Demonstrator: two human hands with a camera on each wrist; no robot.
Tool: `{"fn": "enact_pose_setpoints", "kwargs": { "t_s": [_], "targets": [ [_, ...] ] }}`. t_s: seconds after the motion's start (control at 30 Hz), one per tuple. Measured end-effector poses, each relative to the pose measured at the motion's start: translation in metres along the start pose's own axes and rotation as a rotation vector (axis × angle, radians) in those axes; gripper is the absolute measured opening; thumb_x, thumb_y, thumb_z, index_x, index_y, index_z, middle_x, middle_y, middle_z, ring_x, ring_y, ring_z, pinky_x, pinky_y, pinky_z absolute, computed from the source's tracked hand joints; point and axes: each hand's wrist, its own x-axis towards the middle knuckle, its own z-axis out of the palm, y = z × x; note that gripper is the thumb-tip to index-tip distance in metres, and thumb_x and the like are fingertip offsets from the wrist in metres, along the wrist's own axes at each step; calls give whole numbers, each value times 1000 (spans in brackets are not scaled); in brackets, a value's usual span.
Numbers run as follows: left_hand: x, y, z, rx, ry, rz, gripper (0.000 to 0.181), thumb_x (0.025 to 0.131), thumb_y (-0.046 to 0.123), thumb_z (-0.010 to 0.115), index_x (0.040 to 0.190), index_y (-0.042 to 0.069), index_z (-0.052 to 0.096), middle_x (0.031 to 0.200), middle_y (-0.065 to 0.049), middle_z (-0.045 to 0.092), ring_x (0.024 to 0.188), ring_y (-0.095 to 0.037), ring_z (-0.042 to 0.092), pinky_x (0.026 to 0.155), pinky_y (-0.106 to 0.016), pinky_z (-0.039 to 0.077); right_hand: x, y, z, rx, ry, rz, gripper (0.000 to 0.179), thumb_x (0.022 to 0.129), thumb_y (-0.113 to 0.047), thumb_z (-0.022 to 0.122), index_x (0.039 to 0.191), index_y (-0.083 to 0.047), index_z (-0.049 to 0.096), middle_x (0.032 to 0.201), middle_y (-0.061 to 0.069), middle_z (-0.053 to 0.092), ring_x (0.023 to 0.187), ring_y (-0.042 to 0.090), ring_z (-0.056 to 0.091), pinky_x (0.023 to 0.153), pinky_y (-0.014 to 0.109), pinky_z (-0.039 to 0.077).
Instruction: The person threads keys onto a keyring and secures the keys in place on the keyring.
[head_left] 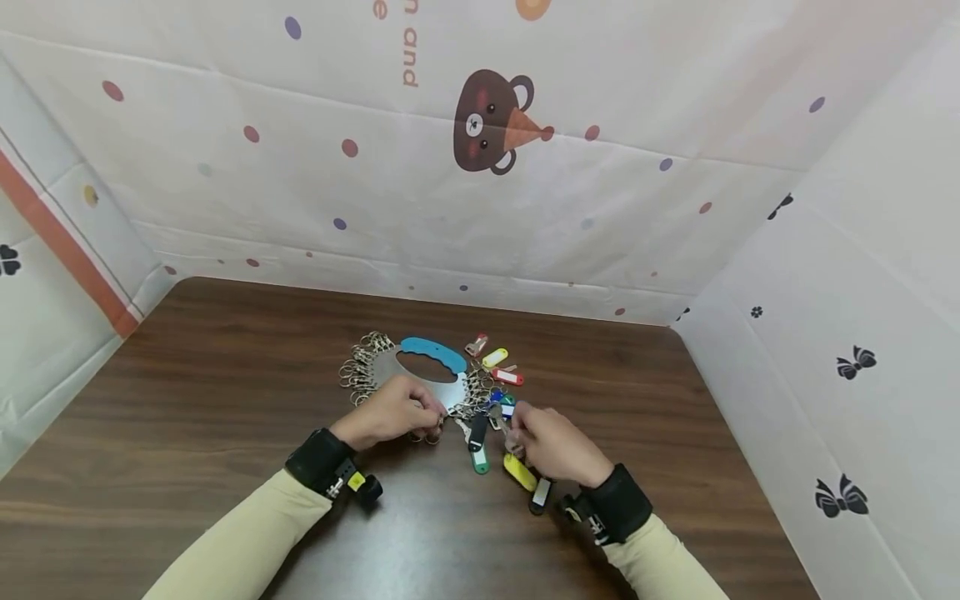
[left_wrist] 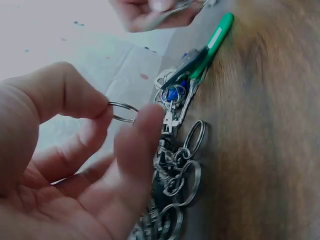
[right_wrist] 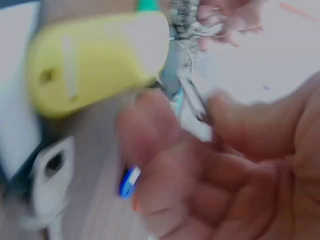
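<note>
A metal plate [head_left: 384, 367] with a blue handle [head_left: 435, 352] lies on the table, hung with many clips and split rings. At its near edge my left hand [head_left: 397, 410] pinches a split ring [left_wrist: 123, 105] between thumb and finger; the ring looks free of any key. My right hand [head_left: 558, 443] holds a silver key [right_wrist: 196, 107] between thumb and fingers, to the right of the plate. Close by that hand are a yellow key tag [head_left: 520, 472] and a black key tag [head_left: 540, 497]. The right wrist view is blurred.
Tagged keys hang round the plate's right side: a green tag [head_left: 480, 461], a black tag [head_left: 477, 433], a blue tag [head_left: 507, 406], a red tag [head_left: 507, 377] and a yellow tag [head_left: 495, 358]. A patterned white cloth [head_left: 420, 208] walls the brown table [head_left: 225, 400].
</note>
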Motion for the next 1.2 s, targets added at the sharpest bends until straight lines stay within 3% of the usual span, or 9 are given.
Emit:
{"fn": "enact_pose_setpoints", "kwargs": {
  "t_s": [0.13,0.37,0.57,0.7,0.93,1.07,1.2],
  "targets": [
    [-1,-4,0,-197,-32,-40,22,95,1,60,98,-13,76,114,-30,72,92,-19,75,79,-28,64,2,-7,-4,182,29,-41,6,106,-6,58,100,-6,57,80,6,64,64,15,62,58,25,56],
    [-1,-12,-2,-422,-75,-80,28,97,0,63,113,-23,68,118,-28,69,93,-16,77,85,-28,64,5,-12,-3,270,22,-176,12,100,-1,61,102,-8,70,85,9,67,70,10,62,65,25,56],
    [-2,-17,-3,-462,-101,-81,30,98,0,63,115,-24,66,120,-23,69,94,-15,77,86,-25,63,7,-13,4,298,20,-201,14,92,0,72,106,-2,73,95,9,70,78,8,61,72,21,55],
    [-1,-17,-2,-460,-106,-82,30,97,0,64,114,-24,66,122,-25,68,94,-15,77,86,-26,63,9,-13,13,220,70,-242,7,93,-2,75,98,-5,71,88,3,65,75,8,57,67,23,52],
    [2,-14,2,-449,-23,-110,24,92,-4,64,108,-21,71,118,-24,70,88,-15,78,81,-25,63,12,-17,20,72,155,-296,15,98,-3,69,90,-15,63,86,-3,57,77,7,51,67,22,47],
    [3,-16,2,-485,11,-122,25,94,-5,61,111,-21,70,112,-24,74,86,-13,78,80,-23,63,12,-17,21,59,149,-293,14,95,-4,74,92,-12,63,86,-3,59,75,5,51,65,20,47],
    [3,-18,2,-516,6,-120,28,95,-3,60,115,-21,69,112,-25,75,86,-11,78,79,-22,63,13,-16,22,51,165,-306,17,91,0,76,93,-10,63,85,-3,59,73,4,51,62,20,48]
  ]
}}
